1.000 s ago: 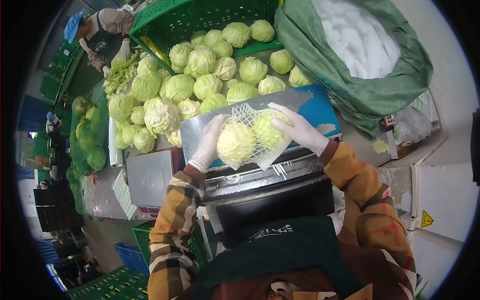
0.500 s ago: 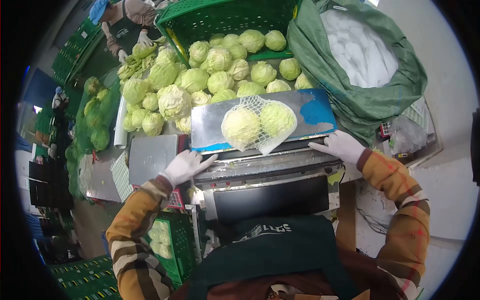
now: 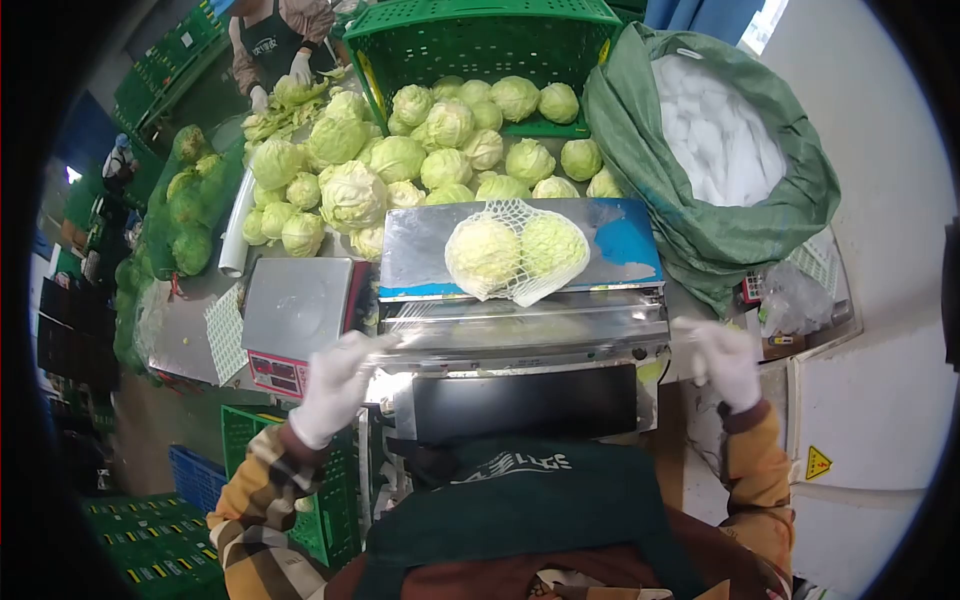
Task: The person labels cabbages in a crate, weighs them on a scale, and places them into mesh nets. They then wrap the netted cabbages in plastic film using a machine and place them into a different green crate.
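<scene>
Two pale green cabbages [image 3: 486, 252] in white foam netting [image 3: 513, 212] lie side by side on the metal and blue top plate [image 3: 415, 245] of a film wrapping machine. Clear plastic film [image 3: 520, 328] stretches across its front bar. At the bar's left end, my left hand [image 3: 338, 385], white-gloved, pinches the film edge with its fingers closed. My right hand [image 3: 725, 362], also gloved and blurred by motion, is at the right end with curled fingers, apparently on the film's other edge. Below the bar is a dark flat plate [image 3: 525, 402].
Loose cabbages [image 3: 352, 195] crowd the table behind, some inside a tipped green crate [image 3: 480, 45]. A scale [image 3: 295, 310] stands left, near a film roll [image 3: 238, 225]. Right is a green sack [image 3: 690, 215] of white netting. A co-worker [image 3: 278, 40] handles leaves at back left.
Both hands have drawn back from the bar toward my body and outward, and the clear film now shows across the front. The netted cabbages stay on the plate.
</scene>
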Motion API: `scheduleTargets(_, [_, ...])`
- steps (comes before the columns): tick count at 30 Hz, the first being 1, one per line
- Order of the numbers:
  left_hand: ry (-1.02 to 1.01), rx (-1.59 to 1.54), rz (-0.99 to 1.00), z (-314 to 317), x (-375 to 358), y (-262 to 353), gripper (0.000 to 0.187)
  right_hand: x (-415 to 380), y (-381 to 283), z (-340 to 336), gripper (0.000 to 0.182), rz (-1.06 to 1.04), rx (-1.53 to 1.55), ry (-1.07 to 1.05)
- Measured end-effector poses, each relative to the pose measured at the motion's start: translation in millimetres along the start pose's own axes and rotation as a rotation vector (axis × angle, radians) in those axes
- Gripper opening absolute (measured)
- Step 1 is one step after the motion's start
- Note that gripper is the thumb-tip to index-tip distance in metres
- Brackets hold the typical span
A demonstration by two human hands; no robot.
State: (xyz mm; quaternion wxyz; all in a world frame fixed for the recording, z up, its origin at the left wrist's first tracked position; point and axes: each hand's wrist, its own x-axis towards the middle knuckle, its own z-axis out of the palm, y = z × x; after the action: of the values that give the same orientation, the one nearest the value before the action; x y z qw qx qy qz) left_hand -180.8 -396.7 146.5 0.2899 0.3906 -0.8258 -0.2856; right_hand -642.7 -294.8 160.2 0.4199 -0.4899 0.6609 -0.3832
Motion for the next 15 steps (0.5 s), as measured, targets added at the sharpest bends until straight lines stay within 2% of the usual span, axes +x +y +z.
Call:
scheduleTargets(1, [0.040, -0.213, 0.000, -8.6, 9.1, 13.3, 0.026, 3.2, -13.3, -8.5, 0.028, -0.190, 0.032, 0.052])
scheduleTargets(2, [0.086, -0.234, -0.095, -15.3, 23.0, 32.6, 0.032, 13.6, -24.9, -10.5, 0.029, -0.263, -0.002, 0.176])
scheduleTargets(3, [0.132, -0.256, -0.192, -16.6, 40.6, 44.9, 0.038, 31.6, -36.4, -7.1, 0.031, -0.231, 0.042, 0.247])
scheduleTargets(4, [0.207, -0.395, -0.203, -6.1, 63.7, 31.9, 0.040, 59.1, -37.4, 3.2, 0.033, -0.243, 0.288, 0.268])
scheduleTargets(5, [0.285, -0.531, -0.209, 5.5, 91.3, 9.3, 0.042, 87.8, -40.7, 16.0, 0.034, -0.283, 0.406, 0.288])
scheduleTargets(6, [0.246, -0.596, -0.159, 9.6, 120.3, -10.9, 0.044, 123.0, -32.1, 22.5, 0.035, -0.342, 0.492, 0.248])
scheduleTargets(8, [0.211, -0.661, -0.108, 20.0, 156.1, -46.9, 0.047, 182.9, -9.5, 40.7, 0.040, -0.411, 0.396, 0.150])
scheduleTargets(9, [0.043, -0.511, -0.166, 25.5, 166.7, -63.8, 0.053, 199.7, 1.3, 45.5, 0.053, -0.421, -0.044, 0.117])
scheduleTargets(10, [-0.124, -0.358, -0.220, 32.9, 174.5, -79.7, 0.060, 206.6, 14.5, 57.7, 0.074, -0.372, -0.047, -0.083])
scheduleTargets(11, [-0.324, -0.448, -0.264, 46.2, 169.0, -93.4, 0.085, 212.6, 25.2, 56.7, 0.102, -0.261, -0.233, -0.335])
scheduleTargets(12, [-0.462, -0.341, -0.168, 55.6, 160.5, -93.1, 0.111, 216.6, 39.8, 61.9, 0.116, -0.333, -0.346, -0.527])
scheduleTargets(13, [-0.462, -0.182, -0.013, 60.8, 150.8, -91.6, 0.125, 207.6, 42.4, 72.0, 0.124, -0.326, -0.356, -0.570])
scheduleTargets(15, [-0.339, -0.168, 0.035, 75.3, 149.8, -97.2, 0.127, 201.2, 51.9, 94.0, 0.127, -0.397, -0.162, -0.529])
